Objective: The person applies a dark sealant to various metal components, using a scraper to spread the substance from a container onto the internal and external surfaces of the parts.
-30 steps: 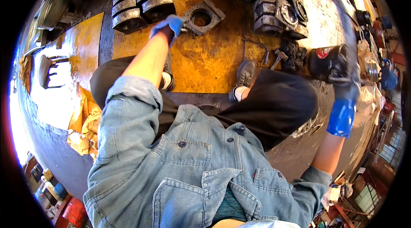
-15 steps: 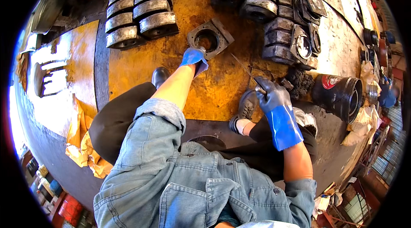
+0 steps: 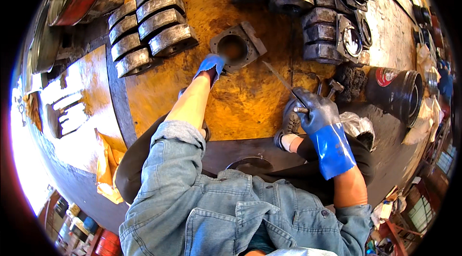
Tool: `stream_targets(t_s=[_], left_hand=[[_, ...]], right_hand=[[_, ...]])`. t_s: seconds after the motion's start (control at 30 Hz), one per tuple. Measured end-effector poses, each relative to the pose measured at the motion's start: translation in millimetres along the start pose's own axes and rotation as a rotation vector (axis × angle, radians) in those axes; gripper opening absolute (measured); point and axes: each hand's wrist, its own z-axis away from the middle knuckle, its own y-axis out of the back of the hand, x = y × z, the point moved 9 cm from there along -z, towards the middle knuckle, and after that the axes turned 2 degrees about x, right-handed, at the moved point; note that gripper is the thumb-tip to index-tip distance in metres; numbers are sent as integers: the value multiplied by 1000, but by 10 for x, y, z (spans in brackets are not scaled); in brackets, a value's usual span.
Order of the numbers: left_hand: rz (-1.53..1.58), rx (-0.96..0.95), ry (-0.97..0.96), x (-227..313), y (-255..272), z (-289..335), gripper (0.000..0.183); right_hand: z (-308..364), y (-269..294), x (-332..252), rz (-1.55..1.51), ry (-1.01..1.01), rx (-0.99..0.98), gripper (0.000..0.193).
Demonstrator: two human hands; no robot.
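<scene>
A square metal block with a round bore [image 3: 250,43] lies at an angle on the yellow, oil-stained sheet. My left hand [image 3: 211,67], in a blue glove, reaches to the near left edge of its bore; motion blur hides the fingers. To the right, my right hand [image 3: 317,112] wears a dark-palmed glove with a blue cuff. Its fingers are wrapped round a long, thin metal tool [image 3: 276,76], whose exact kind I cannot make out. That tool's tip points up-left and stops just short of the block, apart from it.
Stacked curved metal blocks [image 3: 168,18] stand far left, with more dark blocks [image 3: 320,37] far right. A hammer [image 3: 334,87] lies beyond my right hand, beside a tipped black bucket [image 3: 392,93]. Yellow crumpled paper [image 3: 108,167] lies left of my legs.
The view has shifted slightly. My left hand has slid from the near side of the bore toward its left edge. The right hand has turned a little, still gripping the tool.
</scene>
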Motion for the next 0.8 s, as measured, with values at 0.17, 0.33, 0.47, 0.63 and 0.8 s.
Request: stream_targets(t_s=[0.17,0.33,0.47,0.63,0.8], left_hand=[[36,-28,-52,335,430,89,32],[19,-11,-101,456,554,-18,35],[-159,-59,-102,618,551,-136,37],[-781,4,-233,-443,298,-1101,34],[138,69,139,20,425,-463,42]], right_hand=[[46,-41,92,15,-30,-34,55],[85,-221,272,144,-144,-226,43],[131,-204,337,146,-216,-329,38],[62,-179,245,123,-149,-269,35],[218,-261,378,89,-243,-421,37]])
